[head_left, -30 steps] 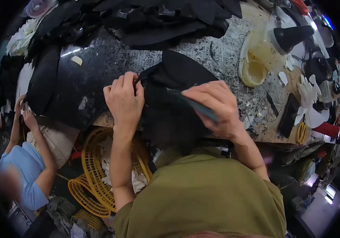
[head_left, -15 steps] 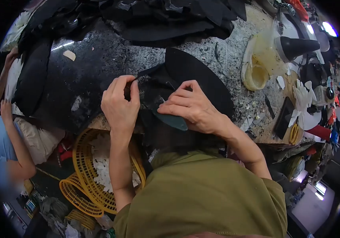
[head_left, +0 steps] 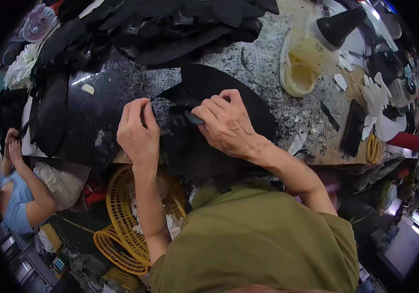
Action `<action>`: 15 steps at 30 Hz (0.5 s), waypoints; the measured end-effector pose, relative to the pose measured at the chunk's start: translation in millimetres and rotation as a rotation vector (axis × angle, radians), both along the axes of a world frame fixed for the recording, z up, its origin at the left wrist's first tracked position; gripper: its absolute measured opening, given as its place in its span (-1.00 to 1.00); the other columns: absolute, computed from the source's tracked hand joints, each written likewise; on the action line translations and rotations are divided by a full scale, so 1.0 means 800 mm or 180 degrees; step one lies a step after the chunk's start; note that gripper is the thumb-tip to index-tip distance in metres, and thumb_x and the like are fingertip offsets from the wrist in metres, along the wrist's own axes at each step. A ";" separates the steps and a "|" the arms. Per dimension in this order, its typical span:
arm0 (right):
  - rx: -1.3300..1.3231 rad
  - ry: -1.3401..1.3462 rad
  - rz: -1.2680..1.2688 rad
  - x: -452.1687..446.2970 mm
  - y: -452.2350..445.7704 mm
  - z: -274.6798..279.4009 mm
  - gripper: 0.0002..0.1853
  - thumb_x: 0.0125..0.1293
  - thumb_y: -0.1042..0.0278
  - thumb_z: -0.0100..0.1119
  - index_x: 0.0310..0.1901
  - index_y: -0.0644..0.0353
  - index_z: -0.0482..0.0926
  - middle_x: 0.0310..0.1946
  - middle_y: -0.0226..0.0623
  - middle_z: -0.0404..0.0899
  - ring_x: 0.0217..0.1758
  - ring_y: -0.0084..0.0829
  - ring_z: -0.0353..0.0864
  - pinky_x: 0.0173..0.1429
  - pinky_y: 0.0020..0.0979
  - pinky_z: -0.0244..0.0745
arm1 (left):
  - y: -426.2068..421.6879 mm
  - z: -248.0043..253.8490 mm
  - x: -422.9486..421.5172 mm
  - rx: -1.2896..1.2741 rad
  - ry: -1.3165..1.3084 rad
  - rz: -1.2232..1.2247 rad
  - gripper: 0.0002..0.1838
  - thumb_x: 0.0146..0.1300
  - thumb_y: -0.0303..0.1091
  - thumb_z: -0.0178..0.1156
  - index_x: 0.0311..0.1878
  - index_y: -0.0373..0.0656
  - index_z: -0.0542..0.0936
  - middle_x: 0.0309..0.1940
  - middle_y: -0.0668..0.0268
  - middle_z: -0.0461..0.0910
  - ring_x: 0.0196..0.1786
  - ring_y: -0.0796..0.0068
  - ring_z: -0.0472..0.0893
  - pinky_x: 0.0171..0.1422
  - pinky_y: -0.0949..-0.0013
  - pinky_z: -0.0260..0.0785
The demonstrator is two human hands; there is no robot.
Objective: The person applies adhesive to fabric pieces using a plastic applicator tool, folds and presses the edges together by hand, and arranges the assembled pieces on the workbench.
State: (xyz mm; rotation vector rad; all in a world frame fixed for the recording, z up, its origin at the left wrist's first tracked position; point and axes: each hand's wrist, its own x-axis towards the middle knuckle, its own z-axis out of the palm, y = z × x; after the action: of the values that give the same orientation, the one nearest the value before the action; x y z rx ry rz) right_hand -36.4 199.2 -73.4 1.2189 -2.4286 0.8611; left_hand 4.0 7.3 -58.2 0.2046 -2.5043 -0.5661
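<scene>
My left hand (head_left: pixel 140 131) is closed in a pinch on the thin edge of a black sheet piece (head_left: pixel 174 92), which is pulled taut toward the left. Its larger rounded part (head_left: pixel 219 80) lies flat on the worktable to the right. My right hand (head_left: pixel 226 124) is wrapped round a flat dark grey-green tool (head_left: pixel 194 118); only a blunt end pokes out by the fingers, over the black material. What kind of tool it is I cannot tell, as the palm hides most of it.
Black cut pieces (head_left: pixel 185 29) are heaped at the back. A glue-stained tub (head_left: pixel 300 80) and a black-nozzled bottle (head_left: pixel 339 27) stand right, near white gloves (head_left: pixel 378 97) and a dark phone-like slab (head_left: pixel 353 128). Yellow baskets (head_left: pixel 116 202) sit below left. Another person (head_left: pixel 26 195) works at far left.
My right hand has turned over and drawn up and left, so the tool that pointed down right is now mostly covered. The left hand still pinches the black edge. The whole view has shifted.
</scene>
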 end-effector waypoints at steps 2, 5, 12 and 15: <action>-0.0330 -0.0039 -0.0149 0.006 0.030 0.017 -0.74 0.00 0.50 0.33 -0.25 0.14 0.49 -0.40 -0.37 0.49 -0.25 -0.35 0.52 -0.02 -0.27 0.29 | 0.008 0.011 0.003 0.0661 -0.0223 0.0186 -0.91 0.30 -0.47 0.17 -0.18 -0.19 0.63 -0.36 0.25 0.65 -0.35 0.38 0.64 -0.25 0.40 0.44; -0.1093 -0.0616 -0.0997 0.016 0.115 0.037 -0.79 0.14 0.51 0.30 -0.16 0.20 0.58 -0.31 -0.22 0.60 -0.20 -0.20 0.56 -0.03 -0.22 0.39 | 0.004 0.016 0.003 0.2292 -0.0166 -0.0301 -0.87 0.37 -0.50 0.10 -0.09 -0.26 0.60 -0.36 0.51 0.59 -0.30 0.79 0.46 -0.21 0.68 0.24; -0.1215 -0.0408 -0.2492 -0.009 0.262 0.067 -0.83 0.34 0.33 0.18 -0.29 0.27 0.60 -0.45 -0.20 0.63 -0.38 -0.28 0.61 -0.28 -0.33 0.44 | -0.046 0.010 -0.028 0.4530 -0.1362 -0.1040 -0.68 0.43 -0.40 0.08 0.18 -0.30 0.50 -0.01 0.36 0.60 -0.23 0.76 0.57 -0.17 0.64 0.46; -0.0642 0.0143 -0.1963 -0.047 0.239 0.058 -0.88 0.27 0.35 0.21 -0.25 0.20 0.59 -0.44 -0.25 0.62 -0.39 -0.27 0.58 -0.24 -0.33 0.37 | -0.053 0.010 -0.044 0.4054 -0.2037 -0.1054 -0.84 0.33 -0.45 0.22 -0.06 -0.24 0.62 -0.25 0.47 0.65 -0.22 0.75 0.58 -0.10 0.66 0.37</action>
State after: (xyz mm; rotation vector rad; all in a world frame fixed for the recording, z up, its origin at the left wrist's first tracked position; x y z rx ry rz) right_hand -74.0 390.0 -26.9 0.3677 -2.3871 0.8370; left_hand -31.0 -35.1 -50.2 0.4831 -2.3012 -2.4904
